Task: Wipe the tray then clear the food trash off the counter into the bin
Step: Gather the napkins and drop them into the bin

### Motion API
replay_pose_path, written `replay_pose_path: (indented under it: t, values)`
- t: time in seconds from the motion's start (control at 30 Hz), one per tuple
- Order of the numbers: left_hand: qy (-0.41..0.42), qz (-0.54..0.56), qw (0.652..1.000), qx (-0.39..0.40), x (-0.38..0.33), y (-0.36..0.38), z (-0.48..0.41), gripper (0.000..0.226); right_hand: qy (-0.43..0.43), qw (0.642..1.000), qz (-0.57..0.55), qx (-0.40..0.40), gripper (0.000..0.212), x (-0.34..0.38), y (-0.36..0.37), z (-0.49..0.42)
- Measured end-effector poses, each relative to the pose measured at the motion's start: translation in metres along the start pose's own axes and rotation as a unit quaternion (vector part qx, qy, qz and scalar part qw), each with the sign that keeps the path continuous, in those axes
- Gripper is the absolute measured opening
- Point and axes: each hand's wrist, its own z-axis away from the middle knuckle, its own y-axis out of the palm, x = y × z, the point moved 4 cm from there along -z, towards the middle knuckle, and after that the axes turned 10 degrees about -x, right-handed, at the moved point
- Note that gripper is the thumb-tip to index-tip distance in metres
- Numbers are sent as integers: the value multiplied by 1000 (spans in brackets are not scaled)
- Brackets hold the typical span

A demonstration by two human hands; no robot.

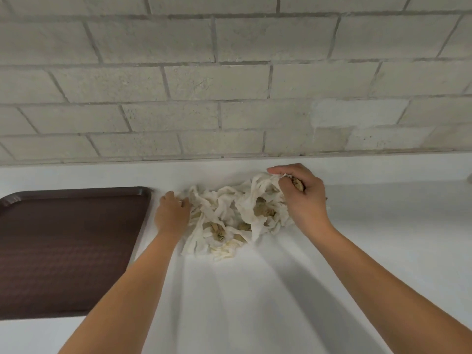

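Hands grip crumpled tissue trash [237,215]: left hand [172,213] pinches its left edge, right hand [304,198] clenches its far-right part; tray [63,249] lies left on surface [255,302].

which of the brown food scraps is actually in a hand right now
The scrap at the far right of the cloth, pinched in the right hand. The other scraps lie loose in the cloth's folds.

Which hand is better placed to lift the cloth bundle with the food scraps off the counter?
Right, probably. The right hand already has a closed grip on the raised far corner of the cloth. The left hand only pinches its near-left edge, low on the counter.
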Motion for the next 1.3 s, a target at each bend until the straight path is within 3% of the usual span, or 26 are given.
replay_pose_path:
  t: [0.17, 0.27, 0.37, 0.47, 0.57, 0.67, 0.77, 0.83, 0.87, 1.03, 1.1, 1.2, 1.3]
  values:
    - [-8, 85, 996, -20, -9, -16, -2, 40, -9, 1000, -12, -9, 28, 21, -12, -7]
    - [27, 163, 984, -73, -35, -48, -1, 39, -6, 999, -31, -17, 30, 31, -23, -6]
    - [37, 239, 968, -72, -60, -76, 6, 46, -4, 1000, -23, -15, 32, 35, -36, -1]
    - [43, 296, 953, -52, -83, -97, 17, 42, 5, 999, 18, 28, 27, 31, -43, 6]
    - [31, 359, 932, -27, -98, -113, 26, 36, 31, 985, 118, 124, 25, 13, -36, 18]
    - [23, 407, 913, -11, -107, -129, 37, 32, 38, 929, 275, 244, 48, -17, -23, 44]
    - [12, 426, 905, -4, -108, -144, 54, 36, 21, 828, 422, 370, 84, -49, -8, 81]
    - [4, 433, 902, -1, -103, -151, 67, 42, -17, 774, 492, 398, 88, -72, -1, 101]
    - [1, 433, 901, -2, -98, -154, 74, 42, -49, 770, 507, 384, 81, -80, 0, 107]
    - [-25, 427, 904, -27, -62, -148, 101, 41, -174, 858, 420, 241, 32, -91, -11, 122]
    - [-12, 380, 925, -29, -47, -134, 117, 37, -142, 884, 381, 229, 21, -91, -18, 122]
    - [79, 225, 970, -48, -22, -106, 148, 35, -53, 923, 317, 214, 21, -85, -33, 118]
    - [191, 80, 978, -9, -1, -71, 180, 50, -16, 958, 233, 168, 35, -79, -47, 119]
